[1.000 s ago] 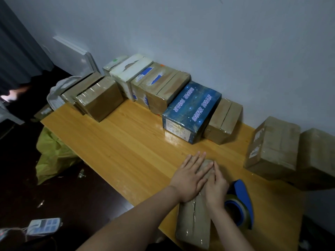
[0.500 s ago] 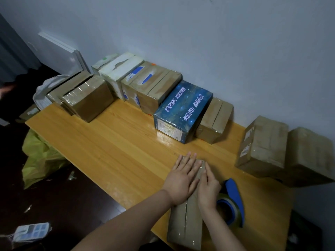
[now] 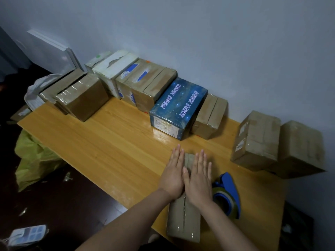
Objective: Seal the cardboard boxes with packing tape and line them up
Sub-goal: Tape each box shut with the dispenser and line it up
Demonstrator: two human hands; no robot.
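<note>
Two hands are laid flat on a small cardboard box that lies lengthwise at the near edge of the wooden table. The left hand is pressed on the left flap and the right hand on the right flap, with fingers straight and nothing grasped by either. A rough seam is seen running down the middle of the box top between the two hands. Just beside the box, on its right, a blue tape dispenser is set on the table, partly hidden by the right wrist. Along the wall a row of boxes is lined up: a white box, brown boxes with blue labels, a dark blue printed box and a smaller brown box touching its right side. Well apart to the right, two larger brown boxes are stood side by side. At the far left end, two more taped boxes are placed. A yellow-green bag is seen on the dark floor.
</note>
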